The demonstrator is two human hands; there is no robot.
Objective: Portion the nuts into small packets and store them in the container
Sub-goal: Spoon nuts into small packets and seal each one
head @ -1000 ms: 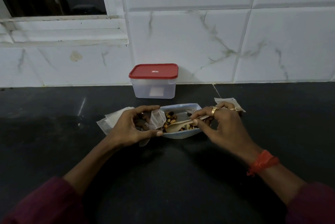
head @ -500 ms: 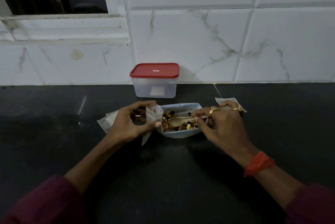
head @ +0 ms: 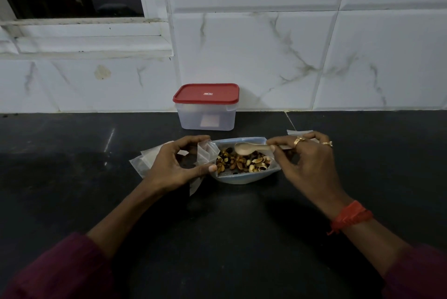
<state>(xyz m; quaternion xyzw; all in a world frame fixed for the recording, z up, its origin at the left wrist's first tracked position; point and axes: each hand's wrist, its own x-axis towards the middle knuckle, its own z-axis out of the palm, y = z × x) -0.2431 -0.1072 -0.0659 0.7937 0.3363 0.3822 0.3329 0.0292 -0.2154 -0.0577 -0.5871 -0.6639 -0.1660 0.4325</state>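
A shallow pale-blue tray (head: pixel 242 179) of mixed nuts (head: pixel 242 162) sits on the black counter in front of me. My left hand (head: pixel 174 165) grips a small clear packet (head: pixel 205 153) at the tray's left end, its mouth held open toward the nuts. My right hand (head: pixel 307 161) pinches the handle of a small wooden spoon (head: pixel 246 148). The spoon's bowl hovers over the far side of the nuts. A clear container with a red lid (head: pixel 206 93) stands shut against the tiled wall behind the tray.
More clear packets (head: pixel 141 159) lie under and left of my left hand. Another flat packet (head: pixel 296 132) lies behind my right hand. A window sill (head: pixel 84 44) sits at the upper left of the marble-tiled wall.
My right hand has lifted the spoon out of the nuts and raised it above the tray. My left hand still holds the packet at the tray's left end.
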